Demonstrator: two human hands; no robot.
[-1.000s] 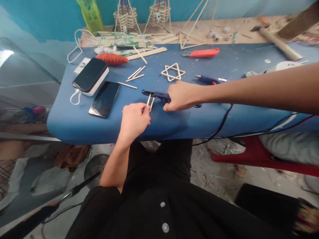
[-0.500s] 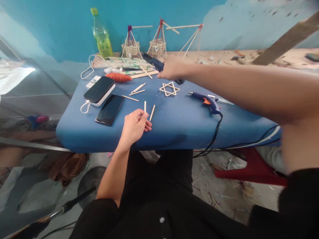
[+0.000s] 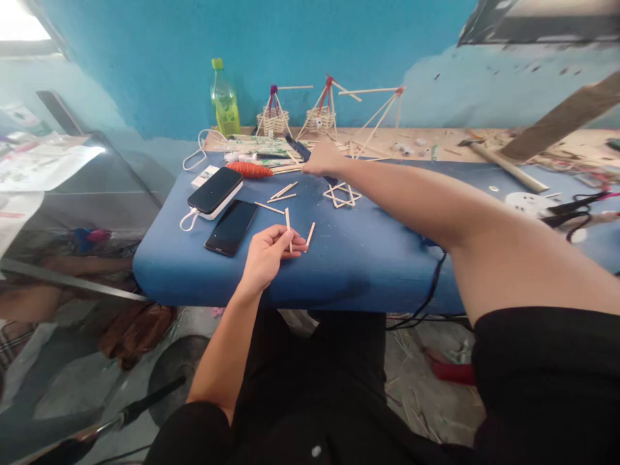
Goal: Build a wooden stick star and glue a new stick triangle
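Observation:
My left hand (image 3: 268, 253) is over the front of the blue table (image 3: 334, 284), pinching a short wooden stick (image 3: 288, 223) upright between thumb and fingers. Just right of its fingertips lies another short stick (image 3: 310, 234). My right hand (image 3: 323, 160) reaches to the back of the table, its fingers wrapped round a dark blue tool (image 3: 299, 148) whose kind I cannot make out. Below that hand is a six-pointed star of sticks (image 3: 341, 196), partly behind the forearm. Several loose sticks (image 3: 283, 190) lie left of the star. My right arm hides most of the glue gun; its black cord (image 3: 437, 284) shows.
Two phones (image 3: 231, 227) (image 3: 214, 189), the upper on a white block, lie at left near orange yarn (image 3: 249, 169). Behind stand a bottle (image 3: 225, 106) and stick frames (image 3: 274, 119). A hammer (image 3: 511, 168) and scissors (image 3: 574, 205) are at right.
The view has shifted, bringing the hammer and scissors into sight. My right forearm now covers the glue gun. The left fingers have opened slightly around the stick, which leans the other way.

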